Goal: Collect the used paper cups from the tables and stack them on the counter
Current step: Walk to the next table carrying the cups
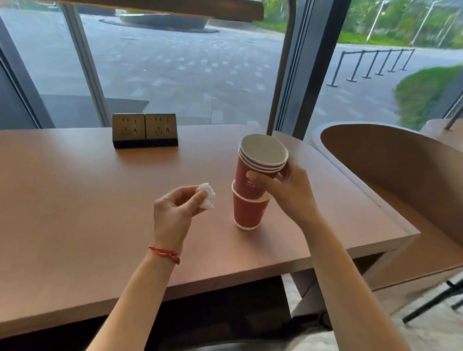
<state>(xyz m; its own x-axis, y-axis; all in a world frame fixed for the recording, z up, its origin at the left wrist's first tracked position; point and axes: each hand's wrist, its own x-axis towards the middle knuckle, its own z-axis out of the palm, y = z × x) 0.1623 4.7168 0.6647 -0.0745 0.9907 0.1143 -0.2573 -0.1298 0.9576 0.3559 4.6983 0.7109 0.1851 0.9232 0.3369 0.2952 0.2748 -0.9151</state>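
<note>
your left hand (174,211), nearest you, pinched a crumpled tissue (207,196) between thumb and fingertips, just above the table (68,207). your right hand (283,189) was wrapped around a nested stack of red cups (261,158), its base tilted and only partly seated in the mouth of a lone cup (248,214) standing on the table near the right edge. the tilt was the risk: pushing down off-axis could have jammed a rim, crushed the thin wall or tipped the lower cup toward the edge, since nothing steadied it. any dregs would have spilled. the socket box (145,129) sat well apart by the window (182,72).
</note>
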